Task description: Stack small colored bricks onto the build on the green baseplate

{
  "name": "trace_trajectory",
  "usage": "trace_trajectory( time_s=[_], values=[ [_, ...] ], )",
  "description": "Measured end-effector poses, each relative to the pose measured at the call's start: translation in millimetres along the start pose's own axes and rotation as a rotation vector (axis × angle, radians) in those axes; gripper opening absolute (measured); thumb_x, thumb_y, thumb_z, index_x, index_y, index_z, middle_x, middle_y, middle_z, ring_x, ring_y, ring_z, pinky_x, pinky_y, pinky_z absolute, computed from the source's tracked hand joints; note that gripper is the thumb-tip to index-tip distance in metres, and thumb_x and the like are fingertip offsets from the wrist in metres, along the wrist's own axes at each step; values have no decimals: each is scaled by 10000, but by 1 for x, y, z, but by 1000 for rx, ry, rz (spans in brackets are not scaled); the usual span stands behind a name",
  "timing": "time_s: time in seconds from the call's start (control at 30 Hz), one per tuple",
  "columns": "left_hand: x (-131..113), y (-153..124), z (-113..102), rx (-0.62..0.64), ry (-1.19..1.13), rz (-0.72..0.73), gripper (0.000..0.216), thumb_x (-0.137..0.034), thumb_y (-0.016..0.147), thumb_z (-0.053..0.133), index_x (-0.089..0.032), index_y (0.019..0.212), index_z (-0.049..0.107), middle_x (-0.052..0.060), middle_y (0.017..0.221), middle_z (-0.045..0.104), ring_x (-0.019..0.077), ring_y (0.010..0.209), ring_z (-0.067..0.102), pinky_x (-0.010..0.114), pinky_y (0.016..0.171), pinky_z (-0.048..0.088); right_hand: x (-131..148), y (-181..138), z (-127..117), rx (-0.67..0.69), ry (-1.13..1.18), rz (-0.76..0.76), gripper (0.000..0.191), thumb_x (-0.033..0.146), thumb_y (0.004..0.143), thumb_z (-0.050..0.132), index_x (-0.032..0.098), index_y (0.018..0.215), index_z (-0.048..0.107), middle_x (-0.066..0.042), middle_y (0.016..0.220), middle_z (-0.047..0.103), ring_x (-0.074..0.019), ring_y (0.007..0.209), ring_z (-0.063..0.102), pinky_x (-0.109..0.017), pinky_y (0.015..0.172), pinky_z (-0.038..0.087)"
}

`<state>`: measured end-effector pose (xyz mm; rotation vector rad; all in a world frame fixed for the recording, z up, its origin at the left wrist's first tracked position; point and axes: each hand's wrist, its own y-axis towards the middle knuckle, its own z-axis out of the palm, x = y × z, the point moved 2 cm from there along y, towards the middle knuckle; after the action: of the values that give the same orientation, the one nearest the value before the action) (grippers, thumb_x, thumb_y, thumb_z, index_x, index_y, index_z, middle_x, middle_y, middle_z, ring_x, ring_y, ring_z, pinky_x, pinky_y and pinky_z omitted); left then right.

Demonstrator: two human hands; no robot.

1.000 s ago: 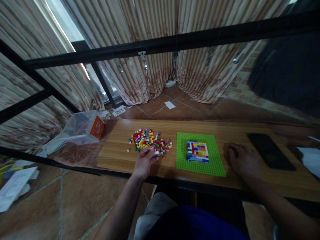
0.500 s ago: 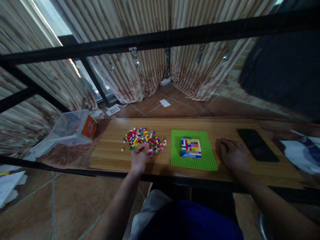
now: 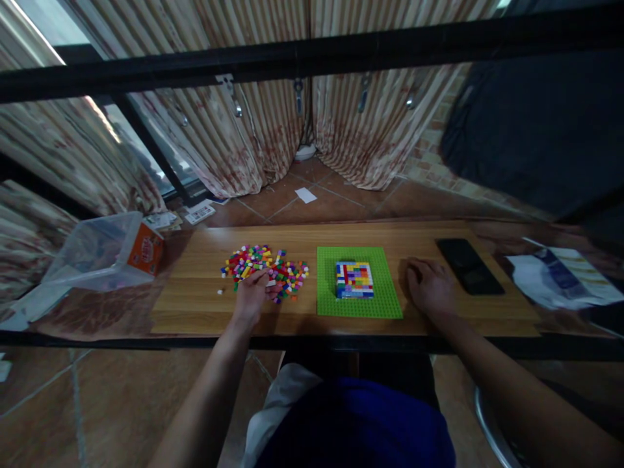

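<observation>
A heap of small coloured bricks lies on the wooden table. My left hand rests at the heap's near edge, fingers curled in among the bricks; what they pinch is too small to make out. To the right a green baseplate carries a square multicoloured block of bricks. My right hand lies on the table just right of the baseplate, fingers loosely curled and holding nothing.
A black phone lies right of my right hand, papers beyond it. A clear plastic box with an orange label sits at the table's left end. One white brick lies apart. A black metal bar crosses overhead.
The view has shifted, so everything sits further left in the picture. My left hand stays at the near edge of the brick heap with fingers working in it. My right hand has not moved.
</observation>
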<state>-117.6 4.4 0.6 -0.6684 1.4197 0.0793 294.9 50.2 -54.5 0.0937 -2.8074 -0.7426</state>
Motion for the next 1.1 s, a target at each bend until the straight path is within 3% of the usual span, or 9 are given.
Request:
trace_trajectory(
  time_s=[0.27, 0.47, 0.6, 1.1],
  values=[
    [4, 6, -2, -43, 5, 40, 147, -228, 761, 671, -138, 871, 706, 16, 746, 711, 128, 576, 662, 245, 564, 530, -2, 0, 2, 6, -14, -11, 338, 321, 925, 450, 144, 1082, 692, -151, 1080, 689, -291, 1003, 596, -432, 894, 443],
    [3, -1, 0, 90, -59, 142, 328, -282, 607, 798, -136, 876, 680, 0, 729, 697, 144, 677, 683, 297, 720, 566, -4, -1, 3, 13, -24, 2, 351, 336, 928, 438, 149, 1088, 688, -147, 1085, 688, -289, 999, 590, -428, 881, 442],
    [2, -10, 1, 142, -50, 157, 335, -325, 613, 789, -142, 873, 683, 15, 758, 708, 153, 713, 689, 292, 722, 562, -3, 0, 3, 15, -16, -11, 342, 330, 926, 443, 153, 1088, 687, -143, 1096, 686, -283, 1000, 589, -422, 885, 446],
    [5, -9, 5, 16, -5, 195, 334, -336, 612, 755, -146, 883, 708, 19, 701, 712, 180, 663, 699, 289, 641, 563, 7, 1, -3, 23, 12, 23, 312, 286, 927, 442, 165, 1087, 681, -138, 1105, 678, -273, 1020, 574, -425, 920, 439]
  ],
)
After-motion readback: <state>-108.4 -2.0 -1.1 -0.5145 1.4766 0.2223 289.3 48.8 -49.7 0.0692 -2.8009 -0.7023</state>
